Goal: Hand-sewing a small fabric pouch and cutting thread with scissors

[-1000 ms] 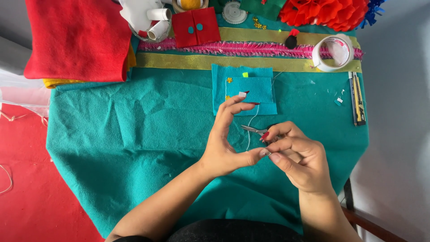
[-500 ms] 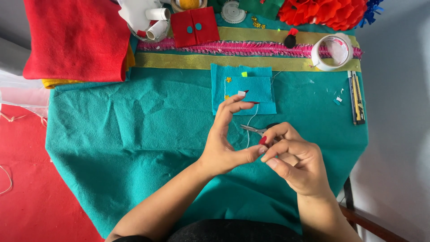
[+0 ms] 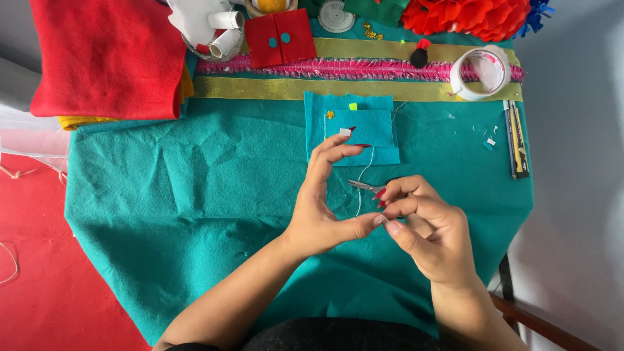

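My left hand (image 3: 325,201) is raised over the teal felt sheet (image 3: 195,195), fingers spread upward, its thumb meeting my right forefinger. A white thread (image 3: 361,185) hangs between the two hands. My right hand (image 3: 426,227) pinches the thread end and also grips small metal scissors (image 3: 364,186), whose blades point left. Just beyond the fingers lies a small blue felt piece (image 3: 364,127) with a yellow bead and a green pin on it.
Folded red felt (image 3: 107,55) sits at the back left, a small red felt piece (image 3: 281,37) and white spools at the back middle. A pink fringe and gold ribbon (image 3: 273,88) run across. A tape roll (image 3: 480,73) and pens (image 3: 517,140) lie at the right.
The hands stay almost where they were; the left fingers have shifted slightly and the pinch on the thread is tighter.
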